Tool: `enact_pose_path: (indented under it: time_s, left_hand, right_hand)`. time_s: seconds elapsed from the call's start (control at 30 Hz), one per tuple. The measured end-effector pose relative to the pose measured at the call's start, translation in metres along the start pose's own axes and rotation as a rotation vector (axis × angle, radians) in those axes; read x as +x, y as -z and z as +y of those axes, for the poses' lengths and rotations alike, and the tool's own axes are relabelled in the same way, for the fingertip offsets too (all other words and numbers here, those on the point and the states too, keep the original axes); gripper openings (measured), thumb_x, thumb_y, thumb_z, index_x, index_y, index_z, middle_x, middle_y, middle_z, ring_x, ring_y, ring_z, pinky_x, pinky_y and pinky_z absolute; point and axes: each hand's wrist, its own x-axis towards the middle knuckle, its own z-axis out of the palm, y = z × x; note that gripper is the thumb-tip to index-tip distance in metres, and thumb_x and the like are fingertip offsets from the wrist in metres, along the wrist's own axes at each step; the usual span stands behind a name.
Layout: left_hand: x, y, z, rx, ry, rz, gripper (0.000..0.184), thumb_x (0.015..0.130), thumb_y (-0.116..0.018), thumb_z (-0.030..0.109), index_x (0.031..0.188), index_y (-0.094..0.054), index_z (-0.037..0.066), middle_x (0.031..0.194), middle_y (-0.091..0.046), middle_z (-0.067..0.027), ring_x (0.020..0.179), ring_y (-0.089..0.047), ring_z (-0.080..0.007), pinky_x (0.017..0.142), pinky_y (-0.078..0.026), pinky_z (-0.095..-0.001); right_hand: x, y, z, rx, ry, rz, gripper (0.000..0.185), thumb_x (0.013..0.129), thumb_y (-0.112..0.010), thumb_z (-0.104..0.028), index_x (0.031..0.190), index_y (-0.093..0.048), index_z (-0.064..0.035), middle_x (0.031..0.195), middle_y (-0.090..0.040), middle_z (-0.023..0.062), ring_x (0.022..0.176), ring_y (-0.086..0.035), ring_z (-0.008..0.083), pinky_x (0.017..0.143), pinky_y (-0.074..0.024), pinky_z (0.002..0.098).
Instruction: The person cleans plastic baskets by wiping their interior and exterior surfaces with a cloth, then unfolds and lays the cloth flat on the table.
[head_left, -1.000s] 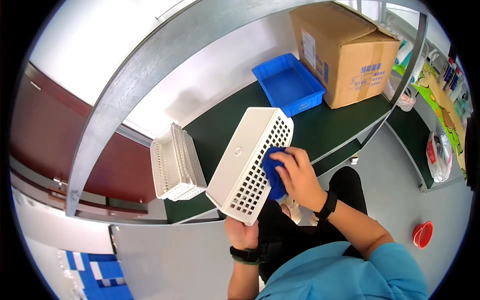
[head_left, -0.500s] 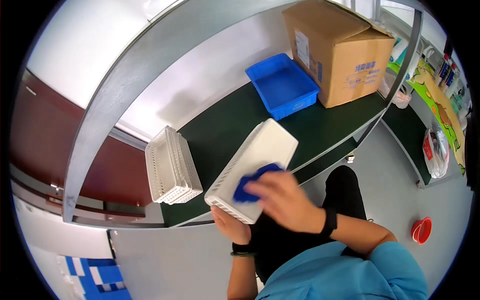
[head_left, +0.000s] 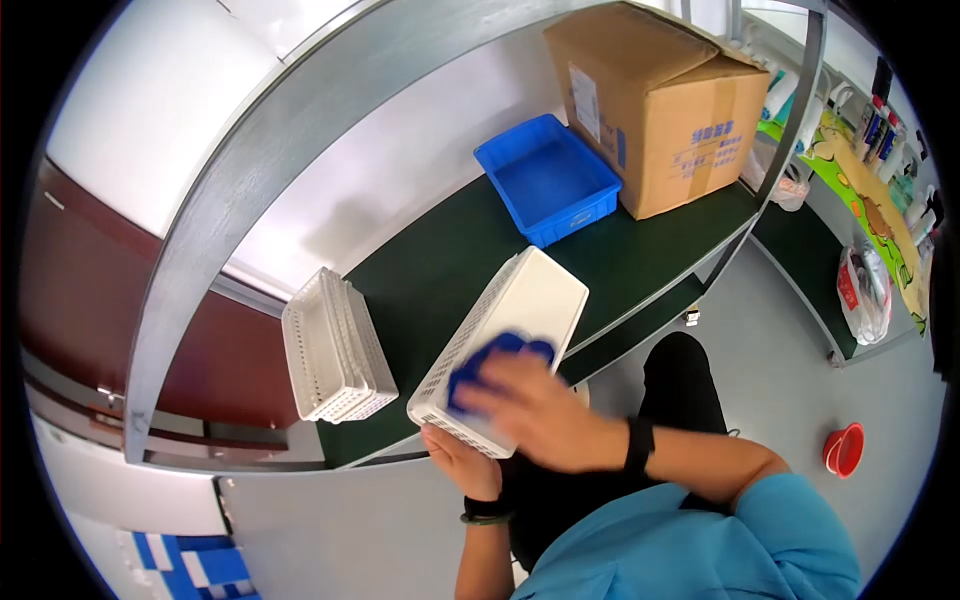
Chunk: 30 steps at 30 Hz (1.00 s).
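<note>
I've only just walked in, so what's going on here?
A person's left hand holds a white basket by its near end, while the right hand, blurred, has a blue cloth against a flat face. Nested white baskets sit on the green shelf, where a blue tray stands beside a cardboard box.

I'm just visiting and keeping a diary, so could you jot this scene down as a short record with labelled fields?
Left hand: holds the white basket at its near end
Right hand: holds the blue cloth against the basket's smooth face; blurred
Shelf top: dark green
On the shelf: nested white baskets, a blue tray, a cardboard box beside the tray
On the floor: a red bucket, at the picture's right
</note>
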Motion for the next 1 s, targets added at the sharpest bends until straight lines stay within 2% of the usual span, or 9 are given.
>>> enact_pose_path:
  time_s: [0.17, 0.3, 0.37, 0.43, 0.63, 0.67, 0.8, 0.97, 1.0]
  left_hand:
    - [-0.003, -0.003, 0.015, -0.039, 0.042, 0.003, 0.044, 0.105, -0.033, 0.036, 0.122, -0.048, -0.002, 0.116, -0.058, -0.0130, 0.103, -0.058, -0.0183, 0.087, -0.049, -0.0304]
    - [-0.004, -0.006, 0.021, -0.020, -0.052, -0.051, 0.043, 0.105, -0.032, 0.035, 0.122, -0.046, -0.002, 0.115, -0.059, -0.0134, 0.101, -0.059, -0.0179, 0.086, -0.050, -0.0305]
    - [-0.007, -0.007, 0.020, -0.049, -0.037, 0.006, 0.041, 0.105, -0.032, 0.034, 0.121, -0.045, -0.003, 0.113, -0.059, -0.0137, 0.098, -0.059, -0.0168, 0.084, -0.050, -0.0299]
    - [-0.008, -0.005, 0.018, 0.228, -0.139, -0.045, 0.047, 0.105, -0.031, 0.034, 0.131, -0.041, -0.003, 0.124, -0.055, -0.0158, 0.109, -0.058, -0.0224, 0.092, -0.048, -0.0326]
    - [0.003, 0.006, 0.005, 0.230, -0.224, -0.137, 0.041, 0.102, -0.041, 0.035, 0.121, -0.044, -0.001, 0.117, -0.055, -0.0142, 0.102, -0.055, -0.0163, 0.090, -0.046, -0.0333]
    - [-0.005, 0.004, 0.008, -0.130, 0.005, -0.071, 0.044, 0.099, -0.048, 0.035, 0.126, -0.043, -0.001, 0.121, -0.054, -0.0133, 0.107, -0.054, -0.0180, 0.092, -0.044, -0.0346]
    - [0.000, 0.016, -0.002, 0.222, -0.270, -0.199, 0.054, 0.101, -0.039, 0.043, 0.128, -0.040, -0.004, 0.120, -0.055, -0.0146, 0.107, -0.055, -0.0174, 0.092, -0.045, -0.0315]
    - [0.003, 0.026, 0.006, 0.308, -0.191, -0.256, 0.050, 0.105, -0.028, 0.036, 0.133, -0.038, -0.003, 0.120, -0.056, -0.0147, 0.108, -0.056, -0.0195, 0.090, -0.047, -0.0339]
    - [0.005, 0.028, 0.005, 0.371, -0.194, -0.236, 0.050, 0.105, -0.029, 0.037, 0.131, -0.039, -0.003, 0.119, -0.056, -0.0143, 0.107, -0.056, -0.0189, 0.091, -0.046, -0.0325]
  right_hand:
    - [0.016, 0.014, 0.008, -0.062, 0.080, -0.066, 0.039, 0.092, -0.052, -0.022, 0.130, -0.052, -0.0192, 0.129, -0.049, 0.0168, 0.125, -0.044, 0.0345, 0.106, -0.0289, 0.0543]
    - [0.031, 0.025, 0.092, -0.198, -0.212, 0.140, 0.034, 0.095, -0.049, -0.022, 0.127, -0.052, -0.0109, 0.122, -0.054, 0.0205, 0.116, -0.050, 0.0366, 0.100, -0.0367, 0.0484]
    - [0.036, 0.038, 0.106, 0.126, -0.351, 0.246, 0.031, 0.096, -0.049, -0.019, 0.124, -0.055, -0.0086, 0.123, -0.054, 0.0224, 0.116, -0.050, 0.0398, 0.104, -0.0354, 0.0419]
    - [0.034, 0.036, 0.096, 0.159, -0.329, 0.281, 0.032, 0.095, -0.049, -0.017, 0.126, -0.053, -0.0085, 0.123, -0.053, 0.0217, 0.120, -0.048, 0.0386, 0.106, -0.0340, 0.0433]
    - [0.019, 0.021, -0.023, 0.217, 0.086, -0.019, 0.033, 0.093, -0.052, -0.018, 0.126, -0.055, -0.0162, 0.128, -0.050, 0.0152, 0.126, -0.044, 0.0351, 0.110, -0.0266, 0.0533]
    - [0.019, 0.018, -0.031, 0.179, 0.130, -0.024, 0.031, 0.092, -0.054, -0.025, 0.122, -0.058, -0.0195, 0.125, -0.052, 0.0122, 0.124, -0.046, 0.0329, 0.111, -0.0234, 0.0556]
    - [0.036, 0.027, -0.017, 0.048, 0.139, 0.004, 0.028, 0.088, -0.059, -0.030, 0.112, -0.062, -0.0169, 0.108, -0.060, 0.0098, 0.112, -0.054, 0.0298, 0.111, -0.0238, 0.0551]
    - [0.047, 0.043, 0.053, -0.157, -0.066, 0.140, 0.019, 0.085, -0.062, -0.023, 0.095, -0.064, -0.0070, 0.092, -0.062, 0.0098, 0.092, -0.058, 0.0290, 0.096, -0.0375, 0.0492]
    - [0.048, 0.048, 0.066, -0.194, -0.122, 0.125, 0.020, 0.087, -0.060, -0.021, 0.101, -0.063, -0.0076, 0.100, -0.061, 0.0125, 0.102, -0.056, 0.0307, 0.100, -0.0355, 0.0518]
